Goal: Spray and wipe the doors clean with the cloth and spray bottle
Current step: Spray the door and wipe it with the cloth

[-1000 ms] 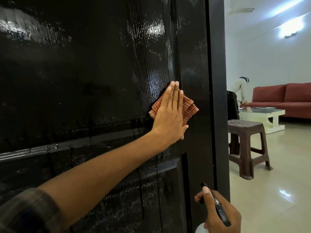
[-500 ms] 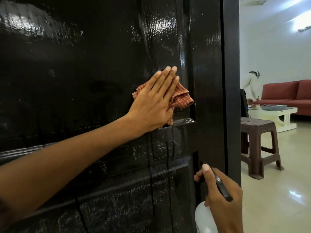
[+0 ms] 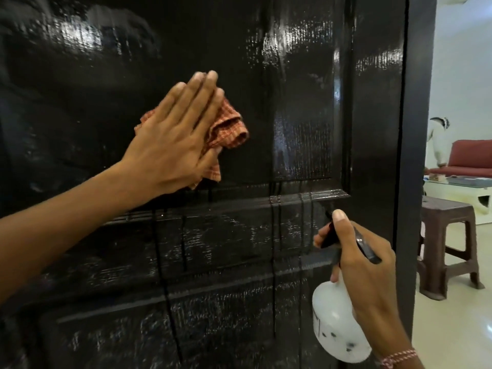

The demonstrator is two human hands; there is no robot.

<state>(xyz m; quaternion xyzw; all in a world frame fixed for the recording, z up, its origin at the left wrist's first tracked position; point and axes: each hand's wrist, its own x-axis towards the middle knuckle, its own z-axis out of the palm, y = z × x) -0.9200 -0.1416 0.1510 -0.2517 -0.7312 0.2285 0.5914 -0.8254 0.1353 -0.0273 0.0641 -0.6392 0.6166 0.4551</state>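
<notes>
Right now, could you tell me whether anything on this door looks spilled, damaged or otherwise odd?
Only the drips: thin streaks of liquid run down the black door and across its moulding, lower than where the left hand presses the cloth. They are not yet wiped. I see no damage.

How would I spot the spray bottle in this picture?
Start at the big glossy black door. Low down near its right edge, the right hand grips the spray bottle. It alone is white and rounded, with a black trigger head.
</notes>
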